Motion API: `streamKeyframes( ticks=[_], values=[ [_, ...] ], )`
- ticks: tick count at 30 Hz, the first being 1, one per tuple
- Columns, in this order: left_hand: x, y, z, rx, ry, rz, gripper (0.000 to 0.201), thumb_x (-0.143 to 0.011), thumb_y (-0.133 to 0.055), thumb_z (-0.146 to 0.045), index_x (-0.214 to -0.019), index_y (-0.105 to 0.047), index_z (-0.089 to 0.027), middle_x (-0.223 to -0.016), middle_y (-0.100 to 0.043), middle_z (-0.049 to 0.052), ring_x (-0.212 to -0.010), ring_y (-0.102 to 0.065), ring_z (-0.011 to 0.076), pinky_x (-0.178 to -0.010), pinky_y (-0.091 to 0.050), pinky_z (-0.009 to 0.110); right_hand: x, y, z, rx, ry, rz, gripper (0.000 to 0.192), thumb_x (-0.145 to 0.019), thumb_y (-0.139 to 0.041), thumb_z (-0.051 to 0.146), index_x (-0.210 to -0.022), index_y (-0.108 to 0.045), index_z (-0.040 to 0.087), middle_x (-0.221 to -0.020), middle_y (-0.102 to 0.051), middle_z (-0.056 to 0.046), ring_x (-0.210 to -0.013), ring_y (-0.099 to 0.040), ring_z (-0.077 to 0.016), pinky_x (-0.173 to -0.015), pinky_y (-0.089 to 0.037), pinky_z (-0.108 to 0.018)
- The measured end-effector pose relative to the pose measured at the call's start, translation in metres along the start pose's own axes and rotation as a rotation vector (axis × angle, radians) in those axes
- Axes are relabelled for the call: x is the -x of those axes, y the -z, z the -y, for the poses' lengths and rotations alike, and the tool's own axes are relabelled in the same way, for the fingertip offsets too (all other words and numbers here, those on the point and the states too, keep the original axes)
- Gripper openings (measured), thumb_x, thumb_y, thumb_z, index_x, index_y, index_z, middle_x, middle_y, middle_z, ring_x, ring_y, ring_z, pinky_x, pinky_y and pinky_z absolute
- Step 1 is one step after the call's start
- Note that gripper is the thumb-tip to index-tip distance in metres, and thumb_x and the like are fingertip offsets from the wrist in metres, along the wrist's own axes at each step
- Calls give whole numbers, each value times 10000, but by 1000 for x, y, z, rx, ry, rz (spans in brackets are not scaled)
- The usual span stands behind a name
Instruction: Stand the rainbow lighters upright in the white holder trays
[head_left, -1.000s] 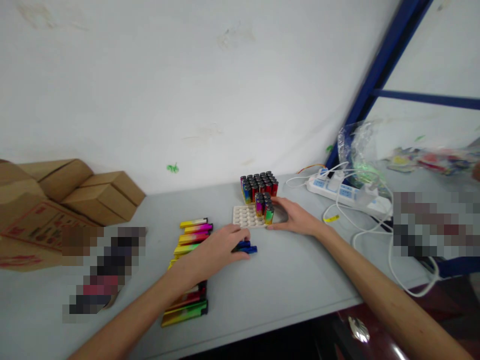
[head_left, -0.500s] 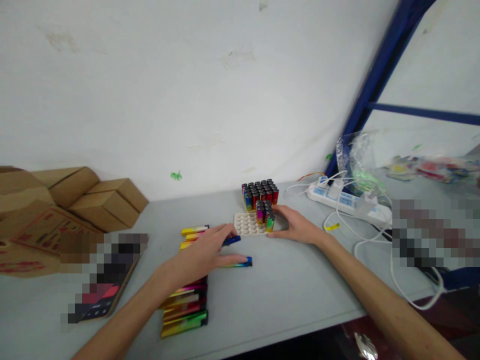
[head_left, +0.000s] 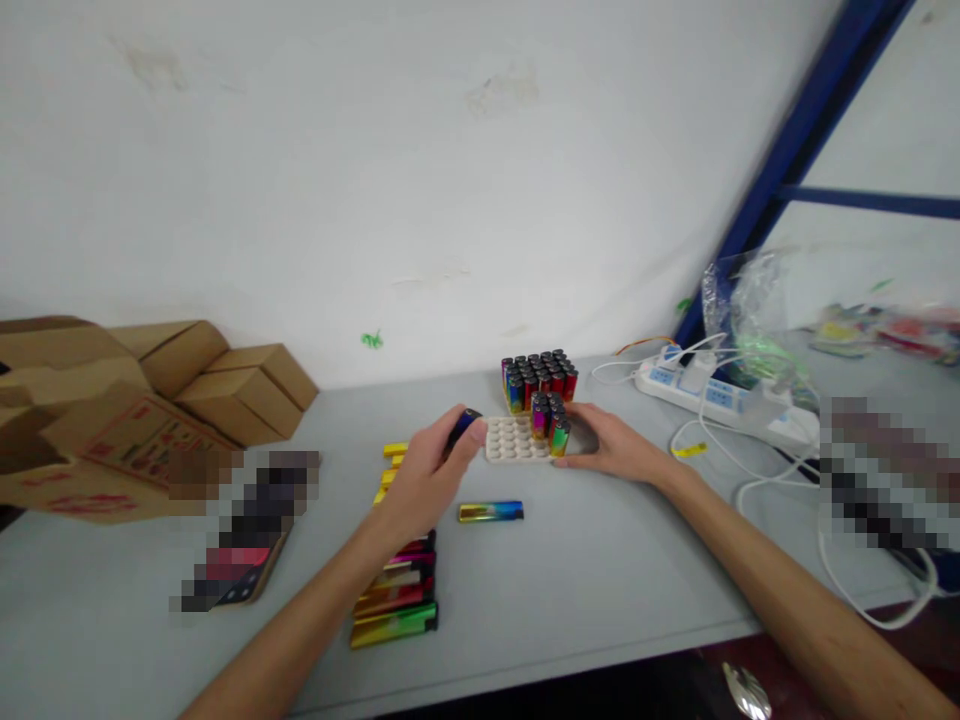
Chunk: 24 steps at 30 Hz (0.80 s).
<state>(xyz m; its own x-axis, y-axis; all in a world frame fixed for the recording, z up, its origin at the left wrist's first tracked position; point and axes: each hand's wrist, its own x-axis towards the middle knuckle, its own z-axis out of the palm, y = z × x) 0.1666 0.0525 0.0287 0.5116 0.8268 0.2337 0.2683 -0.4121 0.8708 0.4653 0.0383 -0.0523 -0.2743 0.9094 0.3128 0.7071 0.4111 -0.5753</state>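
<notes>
Blue-tipped, the lighter [head_left: 463,428] pinched in the left hand [head_left: 425,478] fingers just left of the white tray [head_left: 512,440] is best turned upright and seated in an empty hole while the right hand [head_left: 611,446], fingers loosely curled, steadies the tray's right edge.

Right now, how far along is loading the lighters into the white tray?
Done: a few lighters stand at the white tray's right end. In hand: the left hand holds one lighter; the right hand steadies the tray. Left: most holes, the loose lighter and the row.
</notes>
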Motion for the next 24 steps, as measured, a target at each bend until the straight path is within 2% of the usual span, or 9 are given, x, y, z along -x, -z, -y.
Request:
streamKeyframes(
  ticks=[3, 6, 12, 24],
  values=[
    [2, 3, 2, -298, -59, -95, 424, -991, -459, -509, -705, -423, -198, -587, -344, -69, -557, -335, 97, -542, -257, 248, 1, 0, -1, 15, -5, 5, 728, -790, -792, 511, -1380, -533, 173, -1392, -613, -172, -1256, -613, -332, -1093, -490, -523],
    [2, 4, 3, -416, -57, -118, 435, -956, -492, -472, -641, -365, -200, -558, -283, -75, -539, -291, 92, -549, -239, 254, 1, -1, -2, 19, -7, 6, 743, -788, -791, 523, -1391, -523, 183, -1389, -616, -163, -1258, -612, -330, -1094, -491, -522],
    [1, 3, 7, -484, -24, -109, 392, -923, -416, -408, -600, -311, -212, -545, -266, -64, -528, -290, 100, -560, -219, 269, 2, -2, -5, 9, -3, -9, 758, -775, -798, 539, -1400, -528, 205, -1385, -623, -148, -1243, -622, -337, -1085, -497, -532],
    [1, -1, 11, -497, -41, -78, 352, -928, -402, -381, -625, -321, -219, -531, -285, -70, -509, -306, 103, -559, -223, 273, -1, 0, 0, -2, -13, -2, 763, -758, -820, 519, -1384, -543, 184, -1363, -631, -168, -1226, -629, -340, -1082, -488, -538]
  ],
)
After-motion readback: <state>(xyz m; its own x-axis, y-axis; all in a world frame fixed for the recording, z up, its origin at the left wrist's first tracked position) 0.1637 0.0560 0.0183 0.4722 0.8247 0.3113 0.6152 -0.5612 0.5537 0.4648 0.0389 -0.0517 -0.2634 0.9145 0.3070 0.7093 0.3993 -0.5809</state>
